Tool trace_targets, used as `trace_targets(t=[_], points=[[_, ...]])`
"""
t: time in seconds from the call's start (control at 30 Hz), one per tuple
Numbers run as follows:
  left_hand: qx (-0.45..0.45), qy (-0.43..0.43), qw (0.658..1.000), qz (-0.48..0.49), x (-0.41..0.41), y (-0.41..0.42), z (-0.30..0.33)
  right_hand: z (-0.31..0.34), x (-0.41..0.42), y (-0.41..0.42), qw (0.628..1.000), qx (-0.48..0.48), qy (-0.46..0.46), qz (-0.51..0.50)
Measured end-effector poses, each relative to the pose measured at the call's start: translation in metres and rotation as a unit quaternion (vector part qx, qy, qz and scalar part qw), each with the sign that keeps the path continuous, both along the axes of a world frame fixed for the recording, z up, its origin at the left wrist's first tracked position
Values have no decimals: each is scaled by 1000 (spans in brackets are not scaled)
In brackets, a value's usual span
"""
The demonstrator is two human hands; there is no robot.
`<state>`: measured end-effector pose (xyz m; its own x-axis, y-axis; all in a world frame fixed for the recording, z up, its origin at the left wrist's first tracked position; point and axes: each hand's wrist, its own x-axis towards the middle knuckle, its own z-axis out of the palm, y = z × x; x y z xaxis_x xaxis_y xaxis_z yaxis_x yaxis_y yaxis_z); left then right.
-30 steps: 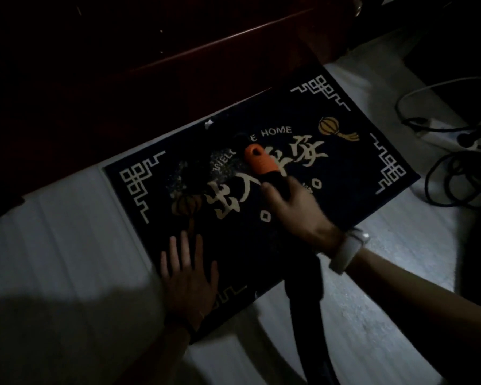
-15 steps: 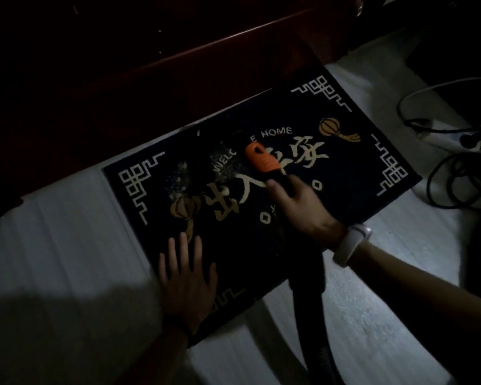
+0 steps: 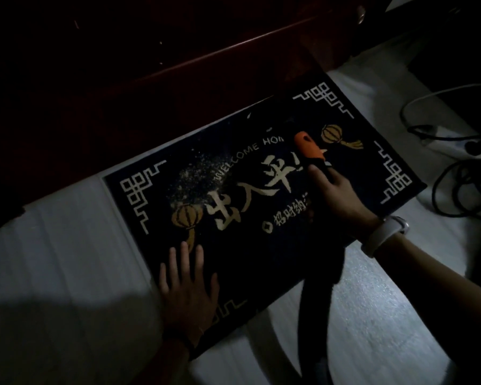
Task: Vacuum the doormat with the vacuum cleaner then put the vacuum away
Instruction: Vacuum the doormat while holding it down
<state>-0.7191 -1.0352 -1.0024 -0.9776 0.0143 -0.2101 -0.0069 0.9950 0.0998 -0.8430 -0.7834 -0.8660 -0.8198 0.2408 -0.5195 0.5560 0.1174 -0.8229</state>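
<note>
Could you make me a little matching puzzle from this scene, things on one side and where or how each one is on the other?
Things:
1. left hand
2. right hand
3. crumbs
4. cables

States:
A. scattered on the doormat by WELCOME
B. grips the vacuum nozzle
C. on the floor right of the doormat
D. flat on the doormat's near edge

Pairs: 1-D, 2-B, 3-A, 4-C

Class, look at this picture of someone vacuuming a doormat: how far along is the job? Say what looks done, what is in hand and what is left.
Done: hard to say; the doormat looks free of crumbs near its front edge. In hand: the right hand grips the vacuum over the mat's middle, while the left hand presses the near edge flat. Left: the pale crumbs by "WELCOME", then putting the vacuum away.
</note>
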Motion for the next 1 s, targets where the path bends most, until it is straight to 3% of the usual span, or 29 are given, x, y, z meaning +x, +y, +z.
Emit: trace_targets(t=[0.07, 0.23, 0.43, 0.57, 0.7, 0.77, 0.87, 0.93, 1.0], points=[[2, 6, 1000, 2, 0, 0, -1, 5, 1, 5, 1000, 16, 3, 6], [3, 21, 1000, 2, 1, 0, 0, 12, 17, 12, 999, -50, -14, 16], [16, -6, 1000, 14, -2, 2, 3, 6, 60, -1, 999, -17, -19, 26], [9, -23, 1000, -5, -1, 1, 4, 7, 93, 2, 997, -48, -26, 50], [107, -8, 993, 45, -4, 1, 12, 17, 137, 3, 992, -84, -34, 87], [257, 13, 958, 125, -17, 1, 24, 20, 153, 2, 990, -93, -31, 105], [457, 46, 851, 255, -43, 3, 63, 20, 165, -4, 986, -108, -47, 118], [509, 59, 812, 278, -58, 4, 87, 20, 169, -9, 983, -118, -55, 126], [524, 63, 802, 279, -69, 1, 98, 21, 170, -15, 981, -125, -59, 134]])
